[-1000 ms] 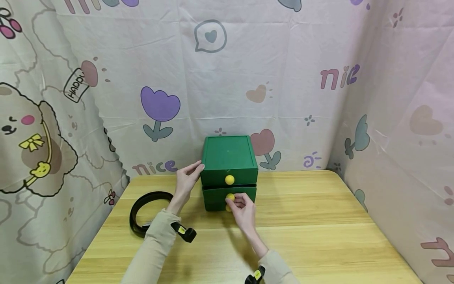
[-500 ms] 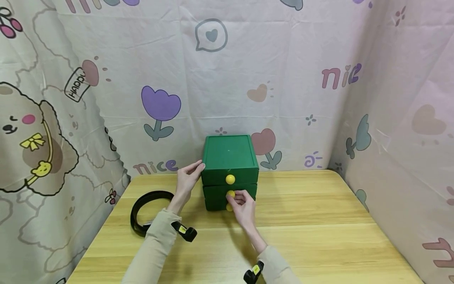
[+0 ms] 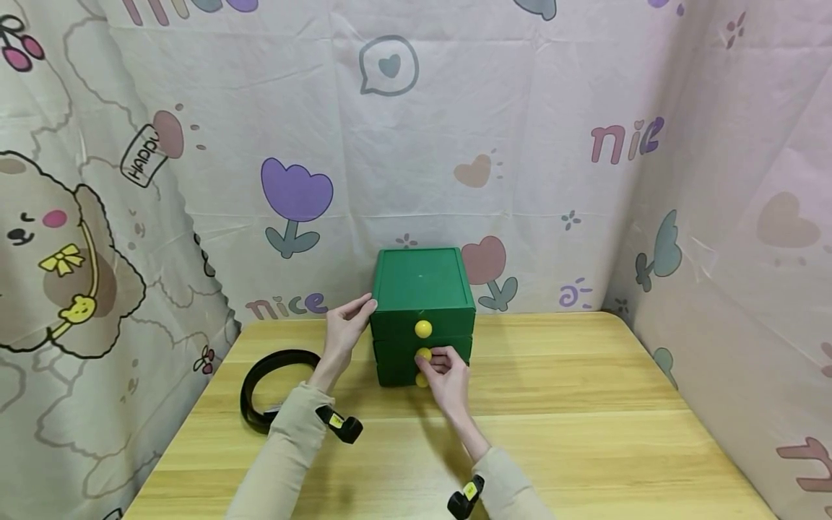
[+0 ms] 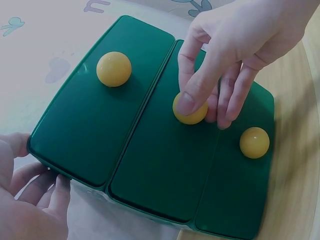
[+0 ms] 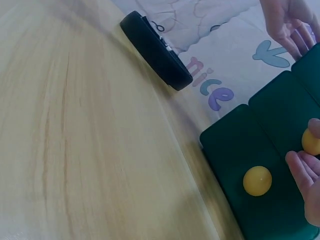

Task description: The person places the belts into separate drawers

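Note:
A green cabinet of three drawers (image 3: 422, 278) stands at the back of the table. Each drawer front carries a round yellow knob: the top knob (image 3: 423, 329), the middle knob (image 4: 190, 111) and the bottom knob (image 5: 257, 180). My right hand (image 3: 451, 379) pinches the middle knob between thumb and fingers, partly hiding it. In the left wrist view the drawer fronts lie about level. My left hand (image 3: 344, 336) touches the cabinet's upper left front corner with its fingertips, its fingers extended along the side.
A coiled black belt (image 3: 248, 393) lies on the wooden table (image 3: 585, 412), left of the cabinet and partly behind the left forearm. A printed curtain (image 3: 403, 144) hangs behind the table and along both sides. Black wrist cameras sit on both sleeves.
The middle drawer has slid inward with my right hand on its knob, and the dark gap below the top drawer has closed. My left hand stays at the corner.

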`<state>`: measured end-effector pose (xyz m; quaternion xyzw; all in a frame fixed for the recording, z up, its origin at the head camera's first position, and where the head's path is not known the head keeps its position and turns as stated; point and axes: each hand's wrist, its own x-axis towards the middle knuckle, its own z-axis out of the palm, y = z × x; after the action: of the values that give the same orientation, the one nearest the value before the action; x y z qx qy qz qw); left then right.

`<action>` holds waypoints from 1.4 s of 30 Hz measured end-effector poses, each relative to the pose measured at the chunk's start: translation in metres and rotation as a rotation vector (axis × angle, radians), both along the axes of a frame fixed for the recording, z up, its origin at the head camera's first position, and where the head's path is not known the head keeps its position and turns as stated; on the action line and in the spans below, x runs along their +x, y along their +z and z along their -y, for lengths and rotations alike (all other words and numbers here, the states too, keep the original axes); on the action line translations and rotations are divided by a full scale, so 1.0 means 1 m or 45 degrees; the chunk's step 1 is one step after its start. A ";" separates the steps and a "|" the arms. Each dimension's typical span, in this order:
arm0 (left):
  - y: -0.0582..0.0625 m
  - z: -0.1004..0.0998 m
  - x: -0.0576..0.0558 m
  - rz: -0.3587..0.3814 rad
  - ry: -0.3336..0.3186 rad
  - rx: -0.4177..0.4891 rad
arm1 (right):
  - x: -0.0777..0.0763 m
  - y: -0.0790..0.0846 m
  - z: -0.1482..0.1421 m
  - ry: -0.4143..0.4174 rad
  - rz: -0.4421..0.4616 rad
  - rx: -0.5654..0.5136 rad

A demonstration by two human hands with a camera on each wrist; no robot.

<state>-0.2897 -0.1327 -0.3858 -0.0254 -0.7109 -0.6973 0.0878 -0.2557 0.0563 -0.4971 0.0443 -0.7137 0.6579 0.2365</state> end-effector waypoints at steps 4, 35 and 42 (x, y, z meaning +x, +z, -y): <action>-0.001 0.000 0.000 -0.002 0.003 0.003 | 0.000 0.000 -0.001 -0.007 0.049 0.027; -0.010 -0.001 0.010 -0.048 0.045 -0.029 | -0.013 0.075 -0.060 -0.277 -0.412 -0.146; -0.023 0.006 0.017 -0.044 0.030 -0.064 | -0.020 0.097 -0.075 -0.038 -0.051 -0.058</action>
<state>-0.2731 -0.1386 -0.4085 -0.0315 -0.7270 -0.6775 0.1077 -0.2758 0.1308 -0.3996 0.0413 -0.6941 0.6694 0.2615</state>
